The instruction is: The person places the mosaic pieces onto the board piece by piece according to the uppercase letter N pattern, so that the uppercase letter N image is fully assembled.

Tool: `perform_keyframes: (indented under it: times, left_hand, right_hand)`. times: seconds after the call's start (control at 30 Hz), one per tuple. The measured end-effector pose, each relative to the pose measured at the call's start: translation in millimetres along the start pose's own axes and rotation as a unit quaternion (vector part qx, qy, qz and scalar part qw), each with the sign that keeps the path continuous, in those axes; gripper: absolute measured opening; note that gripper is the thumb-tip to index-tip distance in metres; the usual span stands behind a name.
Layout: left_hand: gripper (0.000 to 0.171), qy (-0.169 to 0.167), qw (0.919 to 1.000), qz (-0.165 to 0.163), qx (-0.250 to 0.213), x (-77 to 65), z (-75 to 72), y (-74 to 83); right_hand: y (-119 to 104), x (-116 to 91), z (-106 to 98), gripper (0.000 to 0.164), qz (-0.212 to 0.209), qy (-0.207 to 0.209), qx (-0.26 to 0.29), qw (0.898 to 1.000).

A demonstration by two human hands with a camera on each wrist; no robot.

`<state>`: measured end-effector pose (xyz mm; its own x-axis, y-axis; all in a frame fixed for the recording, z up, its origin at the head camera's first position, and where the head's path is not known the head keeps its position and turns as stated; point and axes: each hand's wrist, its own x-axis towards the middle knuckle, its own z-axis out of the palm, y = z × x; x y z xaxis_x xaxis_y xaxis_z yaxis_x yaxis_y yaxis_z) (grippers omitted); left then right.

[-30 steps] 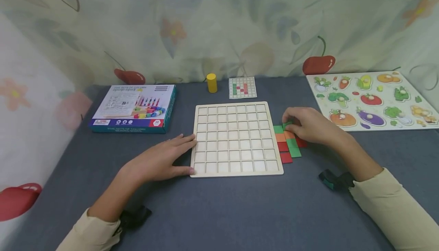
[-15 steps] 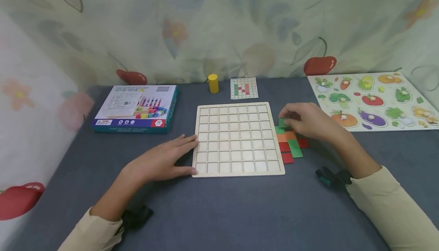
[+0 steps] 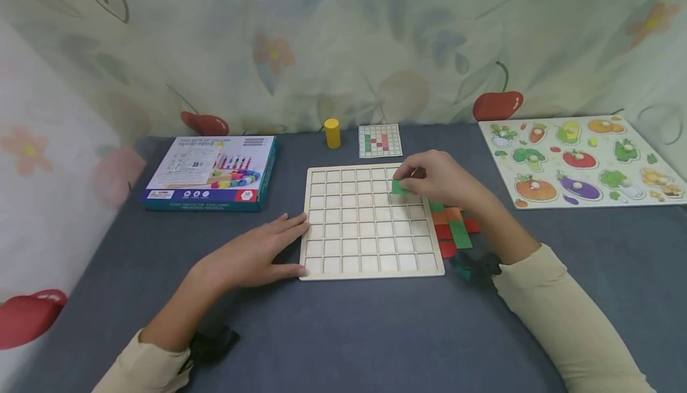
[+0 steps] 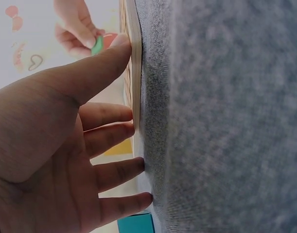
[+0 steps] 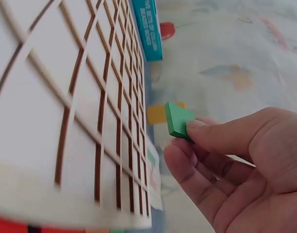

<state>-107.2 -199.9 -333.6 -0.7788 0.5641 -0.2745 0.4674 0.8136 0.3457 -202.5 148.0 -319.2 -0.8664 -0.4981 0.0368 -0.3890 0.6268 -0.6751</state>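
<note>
A wooden grid board with square recesses lies flat on the dark tabletop. My left hand touches its left edge, fingers spread and straight; the left wrist view shows the thumb and fingertips along that edge. Over the board's upper right part, my right hand pinches a green square tile between thumb and fingers. In the right wrist view the tile is held clear of the grid, tilted. Beside the board's right edge lie several red, orange and green tiles, partly overlapped by the right wrist.
Behind the board stand a yellow cylinder and a small card printed with a coloured grid pattern. A boxed bead set lies at the left, a vegetable puzzle board at the right. A patterned cloth hangs behind.
My right hand has lifted the green tile from the pile and carried it left over the board's upper right. The left hand has stayed at the board's edge.
</note>
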Motion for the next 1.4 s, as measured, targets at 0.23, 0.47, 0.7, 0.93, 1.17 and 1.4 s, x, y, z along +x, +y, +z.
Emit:
perform_keyframes:
  times: [0.23,0.47,0.7,0.93,1.17,1.4]
  left_hand:
    - [0.086,-0.005,1.0,-0.005,0.0,-0.8,0.5,0.4]
    - [0.085,-0.01,0.9999,-0.006,-0.008,-2.4,0.8,0.9]
    - [0.084,-0.002,0.9999,0.005,-0.009,-3.1,1.7,0.4]
    - [0.084,0.0,1.0,0.004,-0.007,-3.3,0.5,0.4]
    - [0.085,-0.006,1.0,0.001,-0.008,-2.6,0.7,1.2]
    - [0.085,-0.002,1.0,0.0,-0.008,-3.1,2.0,0.5]
  right_hand:
    - [-17,23,20,0.009,0.026,-0.013,0.038,0.999]
    - [-40,48,50,0.006,0.02,-0.035,0.053,0.998]
    - [-53,68,74,0.005,0.007,-0.057,-0.021,0.998]
    - [-64,63,83,0.01,-0.021,-0.071,-0.129,0.989]
    - [-73,42,91,0.015,-0.071,-0.072,-0.24,0.966]
    - [-84,14,98,0.033,-0.07,-0.099,-0.328,0.937]
